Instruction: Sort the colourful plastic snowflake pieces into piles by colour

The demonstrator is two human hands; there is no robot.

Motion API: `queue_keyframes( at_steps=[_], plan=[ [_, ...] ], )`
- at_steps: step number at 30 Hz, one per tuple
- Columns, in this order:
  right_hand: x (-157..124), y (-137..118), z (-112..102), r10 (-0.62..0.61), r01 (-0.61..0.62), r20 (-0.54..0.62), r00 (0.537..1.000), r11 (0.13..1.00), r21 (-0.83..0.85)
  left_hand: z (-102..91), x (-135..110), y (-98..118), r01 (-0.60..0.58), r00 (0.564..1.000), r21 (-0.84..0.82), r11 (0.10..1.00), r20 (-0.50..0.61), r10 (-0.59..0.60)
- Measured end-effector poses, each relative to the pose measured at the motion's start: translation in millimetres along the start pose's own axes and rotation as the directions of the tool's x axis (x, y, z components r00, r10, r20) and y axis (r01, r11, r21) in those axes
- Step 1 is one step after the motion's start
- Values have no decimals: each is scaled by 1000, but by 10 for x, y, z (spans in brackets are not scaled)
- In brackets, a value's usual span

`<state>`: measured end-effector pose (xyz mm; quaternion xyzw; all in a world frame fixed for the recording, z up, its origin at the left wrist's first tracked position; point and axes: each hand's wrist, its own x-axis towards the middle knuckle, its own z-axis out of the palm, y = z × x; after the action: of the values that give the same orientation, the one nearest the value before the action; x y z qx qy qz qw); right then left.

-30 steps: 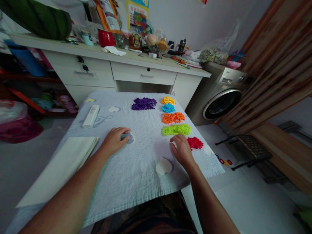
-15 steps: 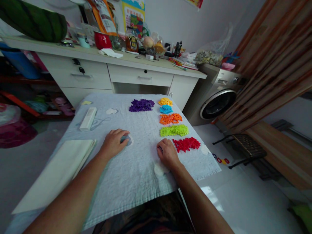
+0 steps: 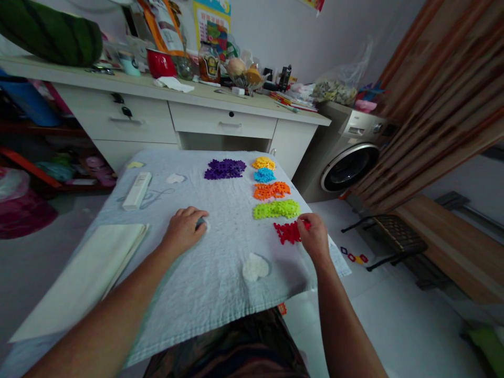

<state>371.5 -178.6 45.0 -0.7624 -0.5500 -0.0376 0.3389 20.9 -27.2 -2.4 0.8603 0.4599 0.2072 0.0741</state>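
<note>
My left hand [image 3: 184,230] rests on the pale blue cloth, fingers curled towards the thumb. A dark grey-blue patch shows between thumb and forefinger; whether it is an object or shaded cloth is unclear. My right hand [image 3: 315,234] is at the right end of a pile of red plastic pieces [image 3: 286,232], its fingertips closed on red and covering part of the pile. Beyond it lie similar piles of lime green pieces [image 3: 276,209], orange pieces [image 3: 271,190], blue pieces [image 3: 264,175] and yellow pieces [image 3: 263,163]. Purple pieces [image 3: 224,169] form a wider pile to their left.
The cloth-covered table [image 3: 228,252] carries a white box [image 3: 137,191] and a folded cream cloth [image 3: 81,281] at left. Behind it stands a cluttered white counter [image 3: 134,118]. A washing machine [image 3: 342,152] and a dark stool [image 3: 386,233] are at right; several linked pieces [image 3: 356,257] lie on the floor.
My right hand has moved right, from beside the red pile onto its right end, uncovering a white heart on the cloth. My left hand stays in place. The view has shifted slightly.
</note>
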Motion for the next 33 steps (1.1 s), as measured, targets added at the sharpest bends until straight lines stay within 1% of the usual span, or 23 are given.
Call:
queue_keyframes(
  at_steps=[1, 3, 5, 7, 9, 11, 12, 14, 17, 20, 23, 26, 29, 33],
  plan=[
    [29, 109, -34, 52, -51, 11, 999, 996, -72, -4, 0, 76, 5, 1000, -12, 1000, 16, -5],
    [52, 271, -53, 164, -148, 58, 985, 967, -206, -17, -11, 283, -14, 996, -76, 997, 81, 20],
    [40, 348, -23, 265, -220, 111, 958, 926, -305, -37, -38, 549, -67, 981, -174, 983, 171, 97],
    [19, 356, 25, 324, -249, 167, 931, 900, -358, -49, -71, 838, -118, 953, -241, 963, 243, 178],
    [7, 326, 64, 344, -244, 225, 912, 894, -376, -40, -90, 1116, -171, 918, -230, 958, 316, 240],
    [7, 281, 82, 350, -236, 265, 899, 895, -379, 6, -83, 1360, -220, 892, -208, 953, 352, 283],
    [7, 258, 84, 353, -237, 274, 894, 894, -380, 43, -69, 1467, -233, 886, -200, 952, 359, 292],
    [2, 214, 83, 356, -238, 283, 890, 895, -378, 140, -29, 1652, -246, 889, -193, 950, 346, 300],
    [-31, 156, 93, 312, -199, 295, 903, 913, -356, 303, 21, 1865, -225, 920, -186, 956, 283, 271],
    [-81, 97, 137, 215, -126, 298, 930, 948, -291, 418, 29, 1992, -203, 946, -171, 964, 219, 238],
    [-130, 5, 204, 145, -89, 294, 945, 977, -195, 466, 10, 2030, -171, 962, -186, 968, 179, 204],
    [-171, -137, 266, 109, -86, 294, 949, 992, -89, 481, -2, 2003, -172, 965, -218, 961, 161, 209],
    [-193, -299, 294, 63, -57, 316, 947, 998, -28, 485, 2, 1948, -168, 963, -247, 954, 165, 212],
    [-191, -467, 292, 25, -37, 344, 939, 999, 29, 440, -4, 1867, -96, 968, -307, 947, 194, 161]
  ],
)
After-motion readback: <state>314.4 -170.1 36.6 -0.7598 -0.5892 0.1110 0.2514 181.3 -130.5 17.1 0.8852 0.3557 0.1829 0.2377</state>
